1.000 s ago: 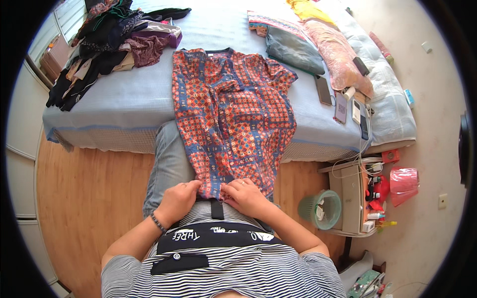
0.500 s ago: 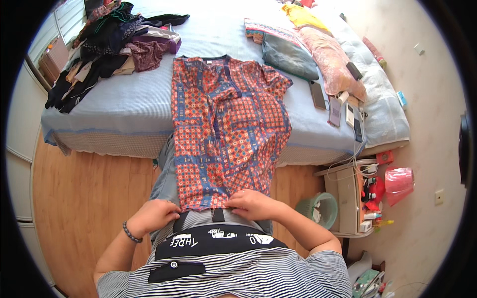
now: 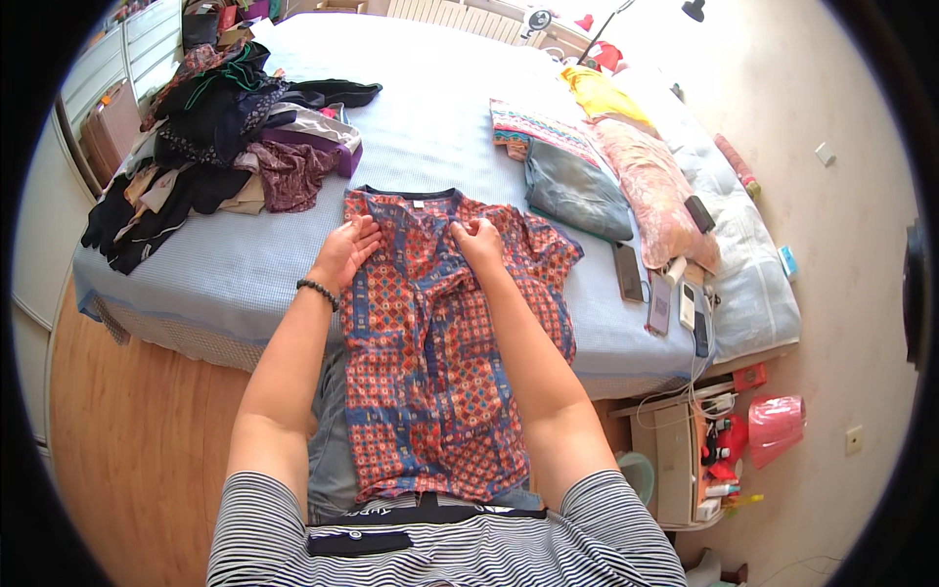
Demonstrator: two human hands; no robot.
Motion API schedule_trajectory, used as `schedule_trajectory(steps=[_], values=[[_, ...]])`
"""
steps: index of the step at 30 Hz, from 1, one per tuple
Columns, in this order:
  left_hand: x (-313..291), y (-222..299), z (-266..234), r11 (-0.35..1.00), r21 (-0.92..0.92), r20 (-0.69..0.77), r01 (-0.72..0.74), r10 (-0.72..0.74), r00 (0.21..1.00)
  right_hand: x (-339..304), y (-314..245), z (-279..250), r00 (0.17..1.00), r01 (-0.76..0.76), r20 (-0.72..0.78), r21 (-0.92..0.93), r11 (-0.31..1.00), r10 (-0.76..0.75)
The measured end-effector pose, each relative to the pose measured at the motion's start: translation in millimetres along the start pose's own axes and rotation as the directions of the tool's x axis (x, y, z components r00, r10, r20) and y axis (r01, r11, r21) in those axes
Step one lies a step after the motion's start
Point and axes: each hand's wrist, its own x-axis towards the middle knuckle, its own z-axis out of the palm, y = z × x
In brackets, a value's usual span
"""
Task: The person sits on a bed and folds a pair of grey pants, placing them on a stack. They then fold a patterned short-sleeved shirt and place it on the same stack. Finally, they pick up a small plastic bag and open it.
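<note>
Both hands have moved from the shirt's (image 3: 430,333) hem up to its collar; left hand (image 3: 344,252) flat, fingers released, right hand (image 3: 479,240) pinching fabric.

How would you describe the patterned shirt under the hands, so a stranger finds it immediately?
On the pale blue bed, look at the near edge, between the dark clothes heap and the folded pile. The shirt lies spread flat, hanging over the edge: red-orange with blue checks, the only unfolded garment.

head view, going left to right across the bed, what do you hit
heap of dark clothes → left hand → patterned red and blue shirt → right hand → folded grey-blue garment → phones and remotes → white pillow
</note>
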Motion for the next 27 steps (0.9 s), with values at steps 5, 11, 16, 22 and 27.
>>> schedule_trajectory(steps=[5, 11, 16, 22, 27], values=[[22, -7, 16, 0.994, -0.06, 0.06, 0.092, -0.089, 0.994, 66, 64, 14, 0.998, -0.04, 0.04, 0.052, 0.998, 0.038], [24, -7, -6, 0.987, -0.075, 0.001, 0.142, -0.143, 0.99, -40, -13, -14, 0.743, 0.663, -0.202, 0.35, 0.662, -0.638], [45, 4, -2, 0.984, 0.005, -0.04, 0.18, -0.179, 0.983, -153, 5, 16, 0.217, 0.961, 0.364, -0.242, 0.133, -0.906], [67, -5, -11, 0.784, 0.619, -0.001, -0.046, 0.059, 0.998, -166, 10, 30, 0.299, 0.929, 0.259, -0.298, 0.219, -0.918], [85, -11, -10, 0.788, 0.606, -0.024, -0.105, 0.15, 0.988, -158, 1, 37, 0.415, 0.894, 0.232, -0.286, 0.346, -0.88]])
